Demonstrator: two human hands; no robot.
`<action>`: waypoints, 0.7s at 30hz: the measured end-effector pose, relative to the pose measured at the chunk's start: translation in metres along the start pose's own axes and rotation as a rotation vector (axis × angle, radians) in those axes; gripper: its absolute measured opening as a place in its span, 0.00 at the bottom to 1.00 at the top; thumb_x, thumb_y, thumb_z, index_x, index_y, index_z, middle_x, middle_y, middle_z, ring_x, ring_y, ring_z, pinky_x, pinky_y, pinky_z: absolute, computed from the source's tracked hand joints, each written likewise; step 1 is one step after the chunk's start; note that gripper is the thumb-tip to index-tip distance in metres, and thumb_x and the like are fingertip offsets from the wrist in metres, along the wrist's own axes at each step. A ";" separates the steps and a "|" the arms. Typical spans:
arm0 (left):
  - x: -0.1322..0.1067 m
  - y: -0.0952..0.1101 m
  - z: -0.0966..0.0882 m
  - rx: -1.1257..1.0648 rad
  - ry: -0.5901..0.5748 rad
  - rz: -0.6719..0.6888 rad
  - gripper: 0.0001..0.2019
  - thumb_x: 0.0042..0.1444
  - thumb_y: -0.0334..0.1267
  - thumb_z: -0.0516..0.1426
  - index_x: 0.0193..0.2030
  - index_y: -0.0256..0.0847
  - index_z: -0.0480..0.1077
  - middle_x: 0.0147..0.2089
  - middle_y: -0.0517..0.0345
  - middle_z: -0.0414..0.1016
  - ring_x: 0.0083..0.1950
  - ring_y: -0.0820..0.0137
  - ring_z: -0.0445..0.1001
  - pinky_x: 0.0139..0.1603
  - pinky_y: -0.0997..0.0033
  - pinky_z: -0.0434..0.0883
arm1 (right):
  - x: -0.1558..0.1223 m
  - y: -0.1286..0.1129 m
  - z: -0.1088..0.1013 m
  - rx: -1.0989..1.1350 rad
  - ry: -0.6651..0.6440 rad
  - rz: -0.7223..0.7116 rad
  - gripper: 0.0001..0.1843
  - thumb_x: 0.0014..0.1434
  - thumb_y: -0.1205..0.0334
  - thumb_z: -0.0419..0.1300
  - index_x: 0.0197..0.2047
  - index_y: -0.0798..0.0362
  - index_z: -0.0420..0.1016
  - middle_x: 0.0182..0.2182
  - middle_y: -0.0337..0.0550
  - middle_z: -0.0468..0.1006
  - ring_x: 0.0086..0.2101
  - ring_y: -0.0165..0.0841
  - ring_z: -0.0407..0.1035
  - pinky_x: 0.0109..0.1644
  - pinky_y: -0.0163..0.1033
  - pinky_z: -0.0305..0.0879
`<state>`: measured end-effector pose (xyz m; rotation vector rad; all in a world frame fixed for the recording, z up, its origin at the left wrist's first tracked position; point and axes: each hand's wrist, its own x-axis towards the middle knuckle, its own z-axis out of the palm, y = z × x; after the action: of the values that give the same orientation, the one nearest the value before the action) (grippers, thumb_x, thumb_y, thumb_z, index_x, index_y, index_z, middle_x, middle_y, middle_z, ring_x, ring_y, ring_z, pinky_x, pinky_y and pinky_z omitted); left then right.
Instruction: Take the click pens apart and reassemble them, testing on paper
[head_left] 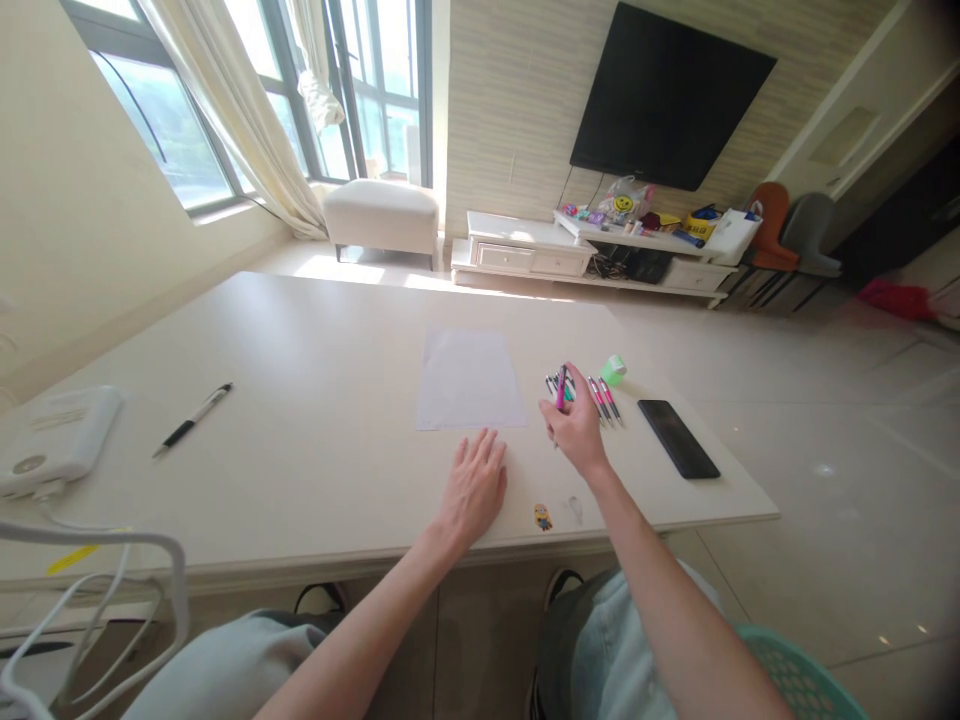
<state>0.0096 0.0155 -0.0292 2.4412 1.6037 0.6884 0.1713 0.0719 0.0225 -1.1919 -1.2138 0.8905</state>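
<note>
My left hand (475,484) lies palm down on the white table, fingers stretched out, with its fingertips at the near edge of a blank sheet of paper (471,380). To the right of the sheet, my right hand (577,425) is closed around a purple-pink pen (562,388) that points upward. Behind that hand lie several pens, partly hidden by the fingers. Beside them are pink-and-silver pens (604,400) lying side by side. A small light-green and white object (613,370) stands just past these.
A black phone (679,438) lies near the table's right edge. Minion sticker (543,517) sits by the front edge. On the left are a black-and-white pen (193,420) and a white device (64,440) with cables. A green basket (799,675) stands at lower right.
</note>
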 end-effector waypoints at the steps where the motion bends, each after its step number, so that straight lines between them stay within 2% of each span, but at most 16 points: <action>1: -0.003 0.001 -0.002 -0.029 0.010 0.006 0.18 0.60 0.29 0.45 0.55 0.38 0.63 0.64 0.47 0.60 0.66 0.62 0.54 0.65 0.53 0.50 | -0.005 -0.006 -0.005 0.012 -0.022 0.019 0.25 0.48 0.62 0.59 0.52 0.53 0.65 0.15 0.27 0.62 0.13 0.24 0.53 0.14 0.29 0.52; 3: -0.009 0.006 -0.008 -0.125 0.022 -0.008 0.17 0.59 0.29 0.45 0.53 0.39 0.65 0.61 0.48 0.64 0.64 0.62 0.58 0.64 0.56 0.54 | -0.015 -0.015 -0.012 0.018 -0.053 0.042 0.27 0.49 0.62 0.59 0.54 0.52 0.63 0.14 0.26 0.60 0.12 0.23 0.51 0.13 0.29 0.49; 5: -0.016 0.013 -0.015 -0.286 -0.003 -0.073 0.15 0.61 0.32 0.45 0.50 0.40 0.68 0.55 0.49 0.70 0.57 0.63 0.66 0.59 0.58 0.60 | -0.023 -0.022 -0.014 0.010 -0.101 0.046 0.31 0.49 0.64 0.57 0.57 0.51 0.60 0.14 0.26 0.60 0.12 0.23 0.52 0.13 0.28 0.50; 7: -0.021 0.023 -0.025 -0.518 -0.093 -0.146 0.14 0.62 0.38 0.46 0.47 0.40 0.69 0.46 0.50 0.76 0.48 0.64 0.72 0.51 0.62 0.66 | -0.028 -0.026 -0.011 -0.008 -0.181 0.045 0.35 0.49 0.66 0.56 0.61 0.51 0.55 0.14 0.25 0.60 0.12 0.23 0.54 0.14 0.28 0.52; 9: -0.024 0.032 -0.034 -0.772 -0.210 -0.179 0.15 0.62 0.43 0.47 0.44 0.39 0.71 0.39 0.52 0.77 0.41 0.67 0.74 0.45 0.66 0.69 | -0.033 -0.029 -0.006 -0.031 -0.252 0.045 0.37 0.48 0.67 0.54 0.63 0.51 0.51 0.14 0.24 0.60 0.12 0.23 0.55 0.15 0.27 0.53; 12: -0.023 0.042 -0.046 -1.059 -0.303 -0.200 0.17 0.60 0.47 0.49 0.43 0.36 0.71 0.36 0.51 0.77 0.38 0.68 0.74 0.41 0.69 0.69 | -0.038 -0.029 0.004 -0.062 -0.299 0.034 0.36 0.50 0.67 0.53 0.63 0.50 0.51 0.14 0.25 0.59 0.13 0.24 0.57 0.16 0.27 0.54; 14: -0.020 0.043 -0.050 -1.160 -0.317 -0.240 0.18 0.59 0.48 0.51 0.42 0.35 0.71 0.36 0.50 0.77 0.38 0.67 0.74 0.40 0.69 0.69 | -0.042 -0.027 0.011 -0.077 -0.327 0.026 0.35 0.51 0.66 0.53 0.63 0.50 0.52 0.15 0.25 0.59 0.14 0.24 0.57 0.17 0.28 0.54; 18: -0.014 0.036 -0.049 -1.231 -0.315 -0.333 0.17 0.55 0.49 0.55 0.34 0.34 0.71 0.32 0.50 0.77 0.36 0.67 0.74 0.38 0.70 0.67 | -0.047 -0.024 0.022 -0.107 -0.366 0.021 0.35 0.55 0.62 0.54 0.65 0.50 0.49 0.16 0.25 0.57 0.15 0.23 0.52 0.18 0.28 0.51; 21: -0.010 0.031 -0.046 -1.255 -0.298 -0.354 0.17 0.52 0.49 0.57 0.32 0.34 0.71 0.29 0.52 0.76 0.33 0.68 0.73 0.35 0.71 0.67 | -0.047 -0.023 0.023 -0.070 -0.392 0.042 0.36 0.57 0.58 0.54 0.66 0.50 0.45 0.18 0.27 0.61 0.18 0.24 0.55 0.20 0.29 0.54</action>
<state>0.0114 -0.0121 0.0198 1.2325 0.9323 0.8354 0.1388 0.0268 0.0346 -1.1327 -1.5471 1.1577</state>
